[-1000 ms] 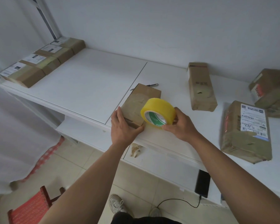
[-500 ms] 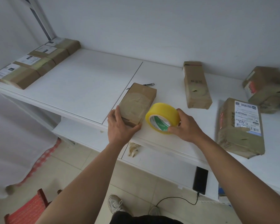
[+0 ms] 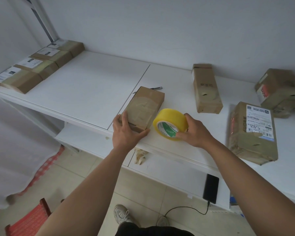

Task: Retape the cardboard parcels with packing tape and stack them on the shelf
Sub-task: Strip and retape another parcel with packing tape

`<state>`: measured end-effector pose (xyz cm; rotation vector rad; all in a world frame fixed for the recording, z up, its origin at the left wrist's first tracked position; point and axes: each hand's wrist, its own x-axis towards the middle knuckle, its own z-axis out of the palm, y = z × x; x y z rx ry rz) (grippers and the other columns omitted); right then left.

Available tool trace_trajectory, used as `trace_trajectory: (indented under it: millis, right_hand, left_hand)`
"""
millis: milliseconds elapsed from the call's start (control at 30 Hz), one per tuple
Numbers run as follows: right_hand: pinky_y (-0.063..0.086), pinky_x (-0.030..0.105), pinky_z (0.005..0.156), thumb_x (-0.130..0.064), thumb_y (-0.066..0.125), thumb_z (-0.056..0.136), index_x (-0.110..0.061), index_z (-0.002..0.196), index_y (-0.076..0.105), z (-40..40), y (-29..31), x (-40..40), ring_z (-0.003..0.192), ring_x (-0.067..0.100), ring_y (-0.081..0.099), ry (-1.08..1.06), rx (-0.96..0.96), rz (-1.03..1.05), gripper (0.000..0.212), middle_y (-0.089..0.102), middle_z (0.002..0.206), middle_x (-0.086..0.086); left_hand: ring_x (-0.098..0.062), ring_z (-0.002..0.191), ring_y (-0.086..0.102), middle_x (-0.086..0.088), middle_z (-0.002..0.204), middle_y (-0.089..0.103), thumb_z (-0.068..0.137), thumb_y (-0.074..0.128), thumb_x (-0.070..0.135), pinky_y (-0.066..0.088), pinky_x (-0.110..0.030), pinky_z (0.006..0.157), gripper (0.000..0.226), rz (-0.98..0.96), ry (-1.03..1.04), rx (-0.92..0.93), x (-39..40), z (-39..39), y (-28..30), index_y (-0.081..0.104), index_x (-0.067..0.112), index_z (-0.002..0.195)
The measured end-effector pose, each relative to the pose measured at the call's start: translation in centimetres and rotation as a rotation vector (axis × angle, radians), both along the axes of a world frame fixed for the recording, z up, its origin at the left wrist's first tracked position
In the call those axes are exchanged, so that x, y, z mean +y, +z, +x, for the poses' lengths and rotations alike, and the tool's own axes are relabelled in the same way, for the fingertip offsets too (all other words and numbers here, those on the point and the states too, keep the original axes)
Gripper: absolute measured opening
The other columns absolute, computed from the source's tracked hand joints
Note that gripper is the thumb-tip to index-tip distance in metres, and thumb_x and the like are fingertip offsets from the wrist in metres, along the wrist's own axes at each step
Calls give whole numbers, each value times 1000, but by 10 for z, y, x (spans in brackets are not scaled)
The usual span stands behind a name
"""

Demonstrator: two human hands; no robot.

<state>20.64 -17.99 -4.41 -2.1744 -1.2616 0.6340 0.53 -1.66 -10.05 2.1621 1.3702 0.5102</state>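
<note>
The left hand [image 3: 126,133], at the centre of the frame, is gripping the near end of a small cardboard parcel [image 3: 144,109], fingers curled round its left corner and thumb lying along its front edge, pinning it to the white shelf board [image 3: 85,89]. Just to its right, the right hand [image 3: 193,131] is clasping a yellow roll of packing tape [image 3: 169,124], fingers curled round the roll's right side, and the roll is standing on edge, just beside the parcel's near right corner. No strip is visibly running from the roll to the box, so the taping of this parcel is probably only starting; whether a tape end is already stuck down I cannot tell. Behind the parcel a dark pen-like tool [image 3: 156,88] is lying on the board. Further out, at the right of the frame, three more parcels are waiting and looking untreated: an upright-lying brown box [image 3: 206,89], a labelled parcel with a torn flap [image 3: 252,133], and a blurred one at the edge [image 3: 279,91]. At the upper left, a row of four parcels [image 3: 39,65] is sitting side by side, seemingly finished. So roughly half the job appears done, with four parcels left to tape and place.
</note>
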Motion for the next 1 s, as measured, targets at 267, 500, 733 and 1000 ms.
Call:
trace_trajectory:
  millis: [267, 500, 733, 1000]
  right_hand:
    - [34, 27, 52, -46, 72, 70, -24, 103, 40, 2, -3, 0, 67, 9, 51, -4, -4, -23, 51, 49, 77, -10]
    - [35, 25, 54, -34, 76, 82, -25, 108, 37, 4, -7, 2, 71, 5, 51, 9, -8, -31, 48, 48, 82, -12]
    - [35, 25, 54, -34, 75, 83, -24, 109, 35, 4, -7, 0, 72, 5, 50, 20, 0, -40, 48, 47, 84, -13]
    - [36, 22, 55, -36, 75, 84, -26, 113, 32, 2, -10, -2, 75, 3, 51, 17, 36, -32, 53, 45, 87, -14]
  left_hand:
    - [-36, 148, 16, -18, 152, 26, 61, 46, 93, 17, -41, 121, 124, 299, -126, 359, 11, 1, 12, 29, 4, 146]
    - [-37, 146, 21, -20, 164, -3, 79, 29, 89, 28, -43, 116, 107, 359, -380, 654, 22, 10, 28, 0, 22, 158]
    - [-34, 153, -2, -18, 166, -1, 83, 3, 78, 5, -45, 125, 99, 392, -563, 621, 32, 14, 18, -1, 16, 159]
    - [-40, 152, 7, -22, 162, 18, 96, 14, 53, 12, -62, 120, 78, 505, -742, 617, 22, 16, 19, 21, 5, 156]
